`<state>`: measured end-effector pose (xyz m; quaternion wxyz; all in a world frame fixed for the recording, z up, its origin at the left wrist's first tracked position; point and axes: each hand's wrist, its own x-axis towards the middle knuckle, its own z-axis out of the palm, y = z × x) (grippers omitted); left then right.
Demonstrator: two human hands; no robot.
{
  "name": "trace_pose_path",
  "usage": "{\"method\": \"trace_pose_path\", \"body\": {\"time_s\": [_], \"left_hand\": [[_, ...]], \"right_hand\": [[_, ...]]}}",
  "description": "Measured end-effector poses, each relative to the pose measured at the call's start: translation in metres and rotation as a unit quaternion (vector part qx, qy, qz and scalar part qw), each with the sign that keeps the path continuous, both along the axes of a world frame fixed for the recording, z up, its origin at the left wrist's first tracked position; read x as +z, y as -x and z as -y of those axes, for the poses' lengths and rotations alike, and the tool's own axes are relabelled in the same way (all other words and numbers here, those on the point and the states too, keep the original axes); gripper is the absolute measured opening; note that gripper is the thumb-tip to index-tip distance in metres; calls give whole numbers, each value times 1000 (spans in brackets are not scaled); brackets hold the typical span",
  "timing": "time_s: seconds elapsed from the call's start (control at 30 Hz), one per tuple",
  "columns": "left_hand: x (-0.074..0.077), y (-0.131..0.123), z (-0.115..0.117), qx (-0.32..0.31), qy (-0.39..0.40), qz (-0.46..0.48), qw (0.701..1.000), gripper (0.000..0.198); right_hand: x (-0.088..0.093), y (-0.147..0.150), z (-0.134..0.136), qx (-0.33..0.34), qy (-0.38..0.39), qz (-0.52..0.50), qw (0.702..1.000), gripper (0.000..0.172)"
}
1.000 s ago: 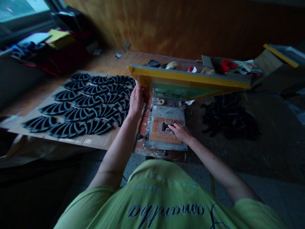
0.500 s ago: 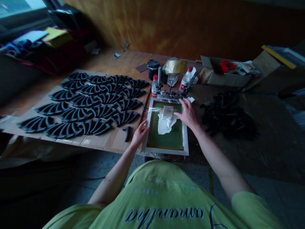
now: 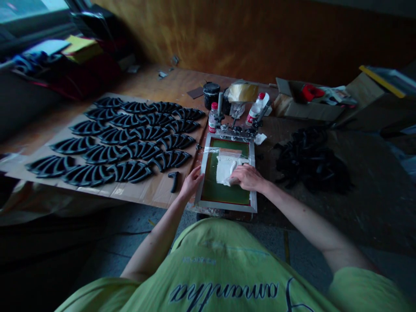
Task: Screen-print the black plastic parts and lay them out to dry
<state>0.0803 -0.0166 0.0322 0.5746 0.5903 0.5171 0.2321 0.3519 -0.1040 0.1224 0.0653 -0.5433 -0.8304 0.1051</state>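
A screen-printing frame (image 3: 199,180) with green mesh lies flat on its base in front of me. My left hand (image 3: 191,182) rests on the frame's left rail, fingers curled over the edge. My right hand (image 3: 246,177) is on the mesh, fingers closed on a small squeegee whose white-smeared blade (image 3: 225,167) lies across the screen. A single black curved part (image 3: 174,180) lies on the cardboard just left of my left hand.
Several black fan-shaped parts (image 3: 130,134) lie in rows on a cardboard sheet (image 3: 136,193) to the left. A heap of black parts (image 3: 308,160) sits on the right. Bottles (image 3: 212,117), a black jar (image 3: 211,93) and a cardboard box (image 3: 305,106) stand behind the frame.
The frame, raised a second ago, has come down flat. My right hand left the base plate, reached to the frame's far right, then came down onto the squeegee at the middle. A black part appeared on the cardboard.
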Motion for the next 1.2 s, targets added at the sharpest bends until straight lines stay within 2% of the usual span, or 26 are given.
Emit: {"method": "trace_pose_path", "body": {"time_s": [0.07, 0.13, 0.27, 0.33, 0.4, 0.47, 0.53, 0.6, 0.67, 0.73, 0.8, 0.87, 0.93, 1.0, 1.03, 1.1, 1.13, 1.17, 1.2], "left_hand": [[1, 1, 0, 3, 0, 2, 1000, 81], [1, 1, 0, 6, 5, 14, 1000, 81], [-3, 1, 0, 4, 25, 46, 999, 84], [-1, 1, 0, 9, 35, 53, 998, 84], [7, 1, -1, 11, 41, 55, 998, 85], [22, 1, -1, 15, 44, 57, 997, 87], [45, 1, -1, 29, 35, 75, 996, 83], [72, -3, -3, 52, 2, 106, 993, 69], [100, -11, -8, 73, -39, 147, 986, 60], [127, -25, -18, 92, -77, 208, 971, 60], [150, -42, -34, 96, -102, 272, 952, 56], [169, -58, -51, 86, -107, 308, 941, 54], [179, -70, -62, 81, -95, 321, 939, 54], [176, -78, -57, 117, -85, 334, 931, 53], [169, -79, -48, 136, -70, 334, 930, 51], [146, -79, -17, 127, 16, 299, 946, 49], [131, -78, 2, 78, 93, 256, 959, 50], [116, -77, 22, -1, 201, 196, 960, 52], [102, -77, 41, -50, 280, 146, 947, 55]], "right_hand": [[-3, 3, -5, -57, -32, -11, 998, 13], [-11, 7, -3, -98, -74, -16, 992, 17], [-24, 11, 12, -56, -80, -43, 994, 21], [-19, 9, 8, -66, -69, -66, 993, 16], [-7, 7, -9, -124, -79, -89, 985, 24], [10, 2, -32, -186, -102, -108, 971, 46], [25, -14, -51, -229, -123, -121, 958, 63], [36, -44, -60, -274, -142, -145, 940, 62], [37, -82, -57, -340, -157, -183, 909, 48], [25, -112, -45, -404, -144, -203, 880, 36], [4, -120, -28, -424, -100, -199, 878, 30], [-23, -102, -12, -395, -51, -190, 897, 20], [-47, -68, 0, -342, -22, -166, 925, 17], [-61, -34, 6, -300, 1, -105, 948, 14], [-64, -21, 8, -297, 15, -77, 952, 12], [-62, -3, 8, -325, 51, -48, 943, 12], [-59, 2, 8, -346, 64, -48, 935, 14], [-55, 6, 8, -362, 74, -51, 928, 16], [-52, 9, 9, -373, 78, -54, 923, 18]]}}
